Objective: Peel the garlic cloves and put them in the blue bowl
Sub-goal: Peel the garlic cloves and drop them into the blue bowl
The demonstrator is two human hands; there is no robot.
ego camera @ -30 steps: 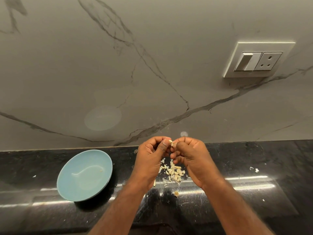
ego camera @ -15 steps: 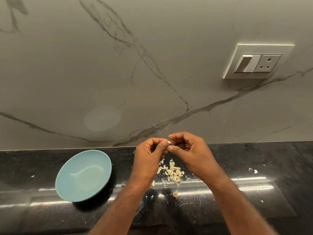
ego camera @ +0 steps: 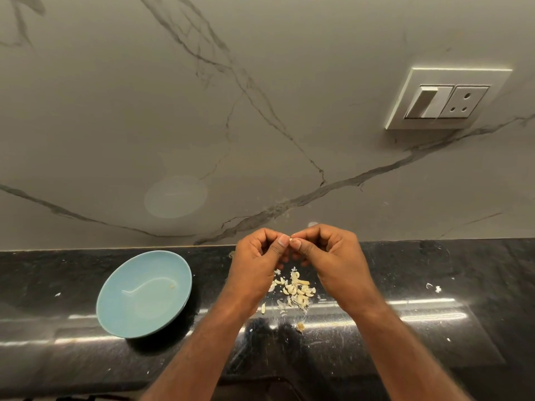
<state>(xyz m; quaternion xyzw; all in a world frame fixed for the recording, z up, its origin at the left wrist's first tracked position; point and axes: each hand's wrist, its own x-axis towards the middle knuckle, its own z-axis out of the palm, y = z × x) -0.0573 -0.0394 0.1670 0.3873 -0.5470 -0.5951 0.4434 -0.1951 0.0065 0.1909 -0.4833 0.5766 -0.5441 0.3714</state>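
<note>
One blue bowl (ego camera: 139, 299); two hands (ego camera: 256, 266) (ego camera: 338, 264); one garlic pile (ego camera: 295, 290); one switch plate (ego camera: 445, 98).

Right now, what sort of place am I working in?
Probably a home kitchen: a glossy black stone countertop, a marble-look backsplash with a switch-and-socket plate, and a blue bowl near garlic pieces, while the left hand and right hand pinch a garlic clove.
</note>
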